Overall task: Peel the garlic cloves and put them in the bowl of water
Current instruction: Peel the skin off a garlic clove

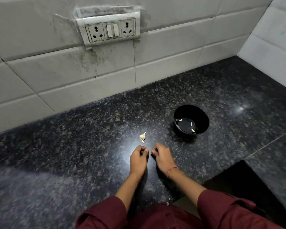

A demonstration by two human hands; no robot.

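Observation:
A black bowl [203, 116] of water stands on the dark granite counter, right of centre, with three peeled garlic cloves [191, 124] floating in it. The rest of a garlic bulb [142, 137], still in its papery skin, lies on the counter left of the bowl. Just in front of it my left hand [139, 160] and my right hand [163, 158] hover close together, fingers curled inward and fingertips nearly meeting. No clove shows between the fingers; anything inside them is hidden.
A tiled wall with a switch and socket panel [110, 30] runs behind the counter [73, 146]. A second tiled wall closes the right side. The counter's front edge has a dark cutout [238, 182] at the lower right. My dark red sleeves fill the bottom.

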